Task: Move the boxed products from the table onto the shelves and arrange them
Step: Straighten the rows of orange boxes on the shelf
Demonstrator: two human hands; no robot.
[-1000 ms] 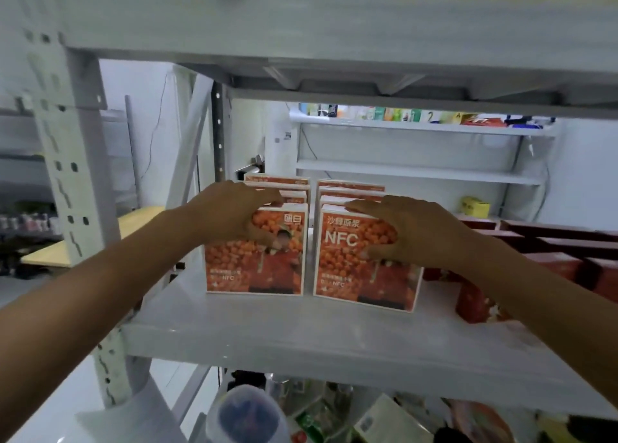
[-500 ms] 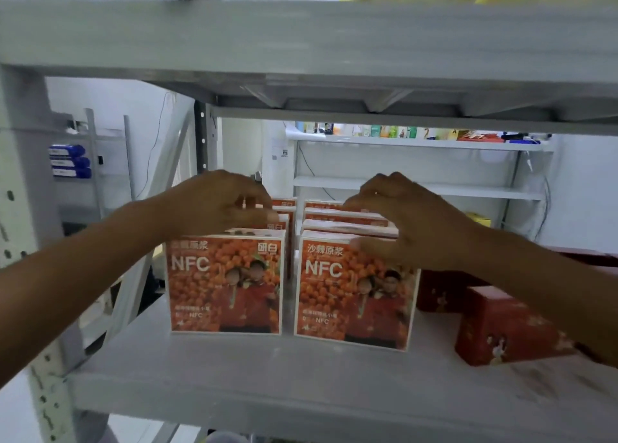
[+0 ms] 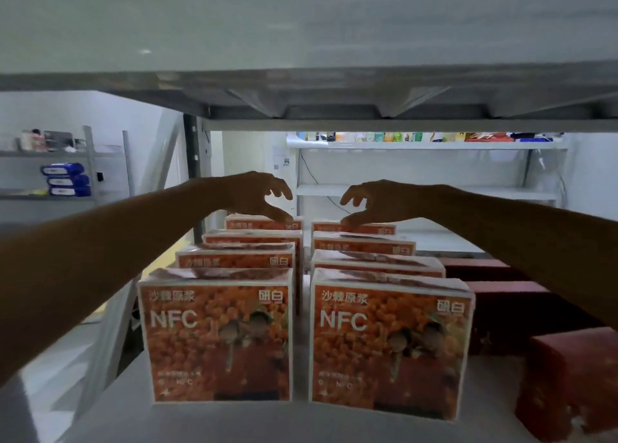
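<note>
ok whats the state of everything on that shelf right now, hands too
left hand, open, thumb on rear left box
right hand, open, thumb on rear right box
left orange row, four boxes upright
right orange row, four boxes upright
red boxes, resting beside the rows

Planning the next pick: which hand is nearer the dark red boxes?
Right. The right hand touches the orange row beside the dark red boxes; the left hand is one row farther left.

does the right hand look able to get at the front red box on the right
Probably yes: the right hand holds nothing, only touching the rearmost orange box, and the front red box stands uncovered near the front edge of the shelf, just beneath that arm.
</note>
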